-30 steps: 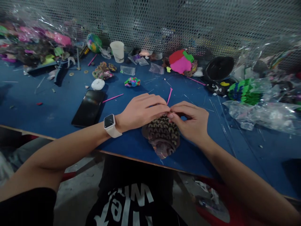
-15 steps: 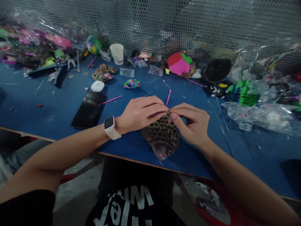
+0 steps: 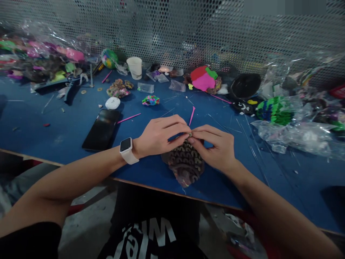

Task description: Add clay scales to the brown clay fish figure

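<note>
A dark brown clay fish lies on the blue table near its front edge. Rows of small curved greenish-brown scales cover its middle, and the near end has a shiny brownish patch. Over its far end, the fingertips of my left hand and my right hand meet. They are pinched together on a small greenish-brown piece of clay, mostly hidden by the fingers. A watch with a pale strap is on my left wrist. Just beyond the fingertips lies a pink modelling tool.
Left of my left hand are a black phone, a white case and another pink stick. A paper cup, colourful clay pieces and a black bowl line the mesh partition. Plastic bags lie at right.
My fingertips have shifted slightly left and lie closer together over the fish's far end, with the small clay piece now showing between them. The whole view has dropped slightly in the frame.
</note>
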`<state>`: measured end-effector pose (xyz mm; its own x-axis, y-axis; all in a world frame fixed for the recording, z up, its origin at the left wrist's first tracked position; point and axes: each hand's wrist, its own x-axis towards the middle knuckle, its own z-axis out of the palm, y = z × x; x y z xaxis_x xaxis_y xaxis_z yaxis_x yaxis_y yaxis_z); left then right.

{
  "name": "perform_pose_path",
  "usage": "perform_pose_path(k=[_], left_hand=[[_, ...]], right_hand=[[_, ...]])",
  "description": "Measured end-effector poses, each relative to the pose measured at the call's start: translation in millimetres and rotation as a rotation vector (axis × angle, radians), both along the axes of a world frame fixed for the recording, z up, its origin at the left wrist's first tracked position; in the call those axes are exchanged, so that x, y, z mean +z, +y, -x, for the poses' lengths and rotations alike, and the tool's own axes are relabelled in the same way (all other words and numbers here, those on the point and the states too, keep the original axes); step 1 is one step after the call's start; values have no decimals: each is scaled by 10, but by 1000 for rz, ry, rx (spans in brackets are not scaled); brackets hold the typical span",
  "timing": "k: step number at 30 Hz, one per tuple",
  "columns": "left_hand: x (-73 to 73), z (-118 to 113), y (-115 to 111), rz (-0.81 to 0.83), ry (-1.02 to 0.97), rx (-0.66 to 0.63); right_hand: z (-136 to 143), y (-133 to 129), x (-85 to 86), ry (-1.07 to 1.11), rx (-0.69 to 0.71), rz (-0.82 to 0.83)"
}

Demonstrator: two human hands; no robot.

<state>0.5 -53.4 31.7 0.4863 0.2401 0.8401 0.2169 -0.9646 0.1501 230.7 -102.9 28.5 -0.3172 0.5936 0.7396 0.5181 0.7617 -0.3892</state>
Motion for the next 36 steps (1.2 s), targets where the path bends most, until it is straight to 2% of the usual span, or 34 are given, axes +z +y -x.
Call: perform_pose_path(k=[11, 18, 28, 36], left_hand=[[-83, 4, 40, 34, 35, 30], [-94, 12, 53, 132, 33, 7], [-34, -15, 4, 448, -43, -69], [-56, -34, 11, 518, -105, -64]], right_hand=[[4, -4, 50, 158, 5, 271], [16, 15, 36, 224, 13, 293], [15, 13, 3, 216, -27, 282], [31, -20, -29, 307, -25, 288]])
